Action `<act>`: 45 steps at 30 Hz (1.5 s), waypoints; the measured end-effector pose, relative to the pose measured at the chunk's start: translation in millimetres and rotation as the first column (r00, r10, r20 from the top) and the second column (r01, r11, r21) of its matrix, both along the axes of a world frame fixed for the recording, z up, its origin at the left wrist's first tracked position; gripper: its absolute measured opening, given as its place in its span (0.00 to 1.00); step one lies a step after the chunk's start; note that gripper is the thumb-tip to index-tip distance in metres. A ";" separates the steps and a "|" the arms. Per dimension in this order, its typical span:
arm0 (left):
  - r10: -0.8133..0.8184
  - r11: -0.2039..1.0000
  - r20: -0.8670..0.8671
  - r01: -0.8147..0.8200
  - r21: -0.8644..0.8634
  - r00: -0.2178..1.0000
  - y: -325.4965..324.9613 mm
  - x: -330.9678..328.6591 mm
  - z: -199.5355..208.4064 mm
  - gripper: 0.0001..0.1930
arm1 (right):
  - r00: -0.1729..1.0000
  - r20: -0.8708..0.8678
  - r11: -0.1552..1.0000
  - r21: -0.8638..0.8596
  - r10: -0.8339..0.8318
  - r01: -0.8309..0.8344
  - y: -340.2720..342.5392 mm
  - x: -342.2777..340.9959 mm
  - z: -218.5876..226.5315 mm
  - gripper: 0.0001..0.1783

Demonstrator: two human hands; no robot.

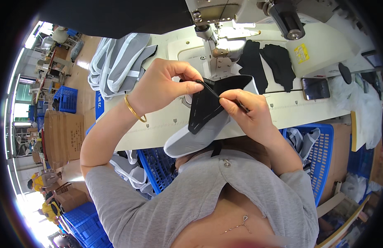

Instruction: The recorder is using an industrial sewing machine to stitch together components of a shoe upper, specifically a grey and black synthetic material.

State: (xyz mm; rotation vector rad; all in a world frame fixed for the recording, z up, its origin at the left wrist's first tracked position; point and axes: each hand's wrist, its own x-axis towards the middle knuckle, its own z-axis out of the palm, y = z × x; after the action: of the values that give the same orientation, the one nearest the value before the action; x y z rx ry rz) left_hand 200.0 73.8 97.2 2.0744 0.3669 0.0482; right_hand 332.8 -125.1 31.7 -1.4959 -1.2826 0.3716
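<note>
A sewn fabric piece [206,109], black above with a light-grey rounded end below, hangs over the front edge of the sewing machine table [158,130]. My left hand [168,84], with a gold bangle at the wrist, pinches the narrow black edge of the piece between thumb and fingers. On the other side my right hand [251,111] grips the same black edge, its fingers closed and partly hidden. The edge is drawn taut between the two hands. Just beyond them stands the sewing machine [224,47], whose needle area is partly hidden by the fabric.
At the left lies a stack of grey pieces with white trim [119,62]. Black fabric pieces [278,66] and a phone [315,89] rest on the right. Blue baskets [324,144] holding grey pieces flank my lap. Clear plastic bags [367,111] hang at the far right.
</note>
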 end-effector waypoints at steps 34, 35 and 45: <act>0.160 0.924 0.061 -0.128 -0.360 0.985 48.5 61.6 -11.0 0.12 | 0.876 -0.472 0.973 0.137 -0.100 0.185 33.0 14.8 5.4 0.08; 0.083 0.994 0.094 -0.075 -0.082 0.992 46.6 59.0 -6.9 0.11 | 0.874 -0.475 0.972 0.141 -0.100 0.188 33.5 12.9 6.2 0.08; -0.160 0.504 0.285 -0.170 0.847 0.945 -28.7 -16.2 37.4 0.19 | 0.911 -0.381 0.974 0.087 -0.160 0.208 33.8 7.1 9.3 0.07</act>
State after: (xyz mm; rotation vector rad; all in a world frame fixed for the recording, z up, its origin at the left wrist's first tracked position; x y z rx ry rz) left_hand 183.8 45.1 134.6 3.0128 0.1229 0.7305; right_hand 339.8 -91.3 41.0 -1.3482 -0.8404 0.4191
